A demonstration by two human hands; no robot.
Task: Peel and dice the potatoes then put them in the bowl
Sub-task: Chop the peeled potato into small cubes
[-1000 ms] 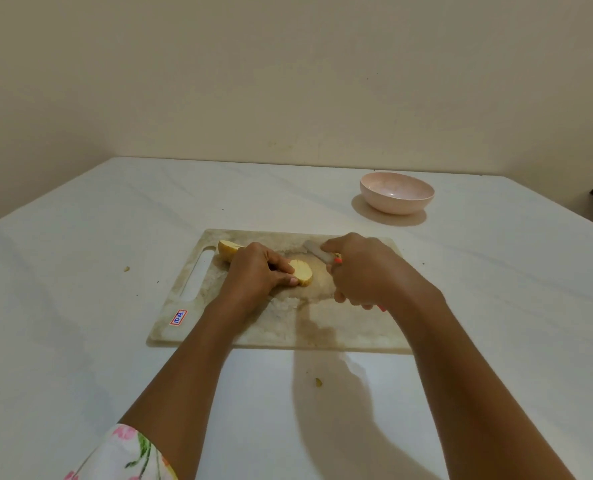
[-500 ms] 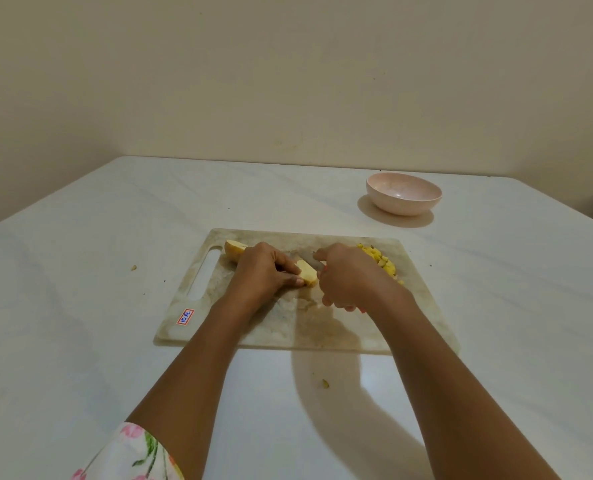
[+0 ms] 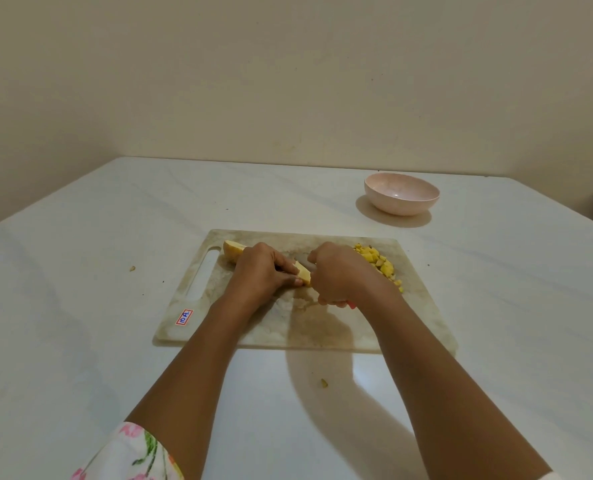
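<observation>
On the cutting board [image 3: 288, 327], my left grip [image 3: 264, 268] pins a peeled potato piece [image 3: 303, 271] under curled fingers. Its cut end pokes out to the right, just beside my right grip [image 3: 340, 275], which is clenched round a red-handled knife [image 3: 351, 304]. A second potato chunk [image 3: 231, 251] lies at the left grip's far side, and a heap of diced potato [image 3: 378, 263] sits on the board's far right. The white table [image 3: 80, 306] meets a plain cream wall [image 3: 288, 81]. A pink bowl [image 3: 402, 199] stands far right, well apart from the board.
</observation>
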